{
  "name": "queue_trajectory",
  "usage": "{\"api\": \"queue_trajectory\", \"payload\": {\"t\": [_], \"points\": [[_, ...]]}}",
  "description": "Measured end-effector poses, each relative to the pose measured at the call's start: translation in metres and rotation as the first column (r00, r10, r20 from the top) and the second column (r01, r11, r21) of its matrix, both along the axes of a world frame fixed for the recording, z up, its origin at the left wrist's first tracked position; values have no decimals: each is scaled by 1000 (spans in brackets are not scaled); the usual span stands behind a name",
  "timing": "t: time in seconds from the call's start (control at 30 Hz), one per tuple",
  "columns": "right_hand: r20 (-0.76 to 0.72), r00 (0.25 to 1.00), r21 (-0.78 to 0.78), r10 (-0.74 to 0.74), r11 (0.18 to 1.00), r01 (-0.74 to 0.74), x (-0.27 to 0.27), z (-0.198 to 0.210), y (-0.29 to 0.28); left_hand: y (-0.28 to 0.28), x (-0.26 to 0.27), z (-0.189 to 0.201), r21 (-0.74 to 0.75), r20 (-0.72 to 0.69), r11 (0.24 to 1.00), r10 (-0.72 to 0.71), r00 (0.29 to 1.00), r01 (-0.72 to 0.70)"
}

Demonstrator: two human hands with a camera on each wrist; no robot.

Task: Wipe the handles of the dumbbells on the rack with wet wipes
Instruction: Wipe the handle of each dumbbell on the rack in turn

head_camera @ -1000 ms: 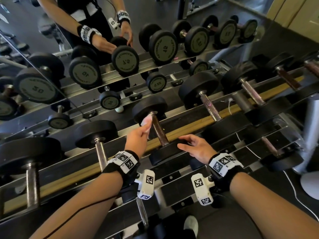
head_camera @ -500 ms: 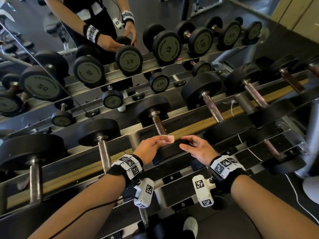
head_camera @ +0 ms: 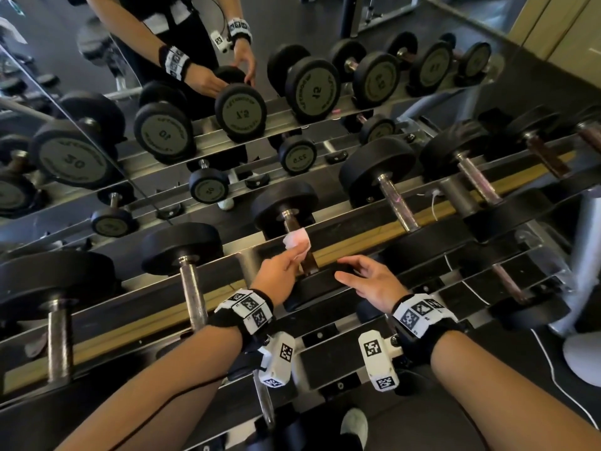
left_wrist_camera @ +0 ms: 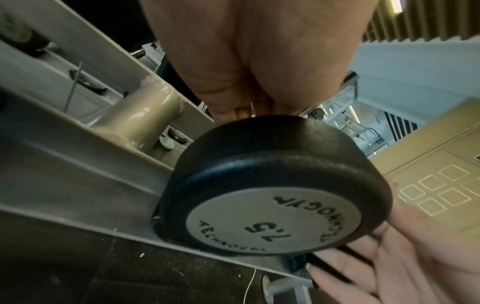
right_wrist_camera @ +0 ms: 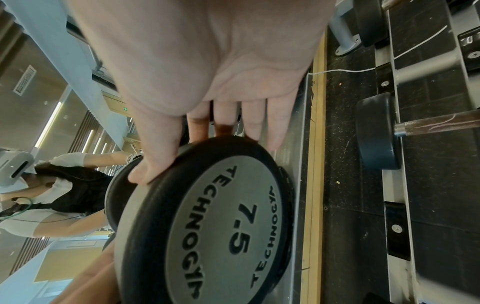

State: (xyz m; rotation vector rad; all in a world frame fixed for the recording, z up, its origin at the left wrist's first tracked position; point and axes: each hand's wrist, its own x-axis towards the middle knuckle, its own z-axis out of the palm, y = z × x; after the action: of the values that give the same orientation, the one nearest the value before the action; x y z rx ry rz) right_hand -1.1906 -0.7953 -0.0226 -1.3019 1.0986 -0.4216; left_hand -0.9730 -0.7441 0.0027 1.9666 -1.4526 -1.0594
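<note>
While left hand pinches soft, limp wet wipe on slick dumbbell handle, relaxed right hand rests on heavy near head; rack front edge.

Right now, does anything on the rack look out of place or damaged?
Nothing is spilled or askew. The brown handle under the left hand and its wet wipe is dark, unlike the silvery handle on its left, perhaps tarnish. A thin white cable trails across the rack on the right.
</note>
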Motion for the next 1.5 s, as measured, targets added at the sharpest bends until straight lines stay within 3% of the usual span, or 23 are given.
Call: {"api": "queue_trajectory", "payload": {"t": [0.23, 0.3, 0.37, 0.43, 0.5, 0.57, 0.7, 0.9, 0.97, 1.03, 1.1, 1.13, 1.23, 1.5], "points": [[9, 1000, 13, -10, 1000, 10, 2, 5, 0, 11, 9, 5, 60, -40, 989, -133, 990, 136], [12, 1000, 20, -6, 1000, 6, 1, 6, 1, 10, 13, 9, 22, -119, 998, -51, 992, 54], [9, 1000, 13, -4, 1000, 4, 2, 7, 2, 9, 16, 13, -33, -238, 992, 111, 965, -122], [0, 1000, 5, -8, 1000, 8, 2, 6, 2, 3, 21, 16, -103, -232, 959, 234, 944, -263], [-11, 1000, -8, -7, 1000, 7, 1, 4, 3, -3, 20, 20, -168, -189, 936, 276, 942, -308], [-23, 1000, -24, -7, 1000, 7, 1, 4, 2, -10, 12, 20, -182, -146, 950, 229, 962, -253], [-11, 1000, -19, -14, 1000, 14, 1, 3, 2, -11, -2, 7, -50, 5, 998, 49, 999, -49], [-22, 1000, -22, -8, 1000, 7, 2, 7, -1, 6, 4, 4, 74, 20, 990, -122, 992, 120], [-51, 999, -16, 15, 1000, -16, 3, 12, -3, 8, 7, 7, 84, -57, 986, -141, 988, 145], [-94, 995, -20, 39, 999, -41, 3, 19, -7, 7, 10, 10, 63, -229, 994, -70, 971, 86], [-149, 987, -40, 65, 997, -72, 5, 25, -9, 7, 15, 9, 80, -380, 993, 109, 919, -85], [-171, 982, -48, 75, 995, -85, 6, 27, -9, 7, 20, 4, 90, -404, 977, 211, 890, -191], [-215, 972, -46, 96, 993, -108, 10, 32, -8, 7, 30, -5, 58, -297, 900, 428, 854, -431], [-203, 969, -19, 140, 989, -147, 22, 39, -12, -16, -2, -7, 10, -354, 914, 383, 853, -406]]}}
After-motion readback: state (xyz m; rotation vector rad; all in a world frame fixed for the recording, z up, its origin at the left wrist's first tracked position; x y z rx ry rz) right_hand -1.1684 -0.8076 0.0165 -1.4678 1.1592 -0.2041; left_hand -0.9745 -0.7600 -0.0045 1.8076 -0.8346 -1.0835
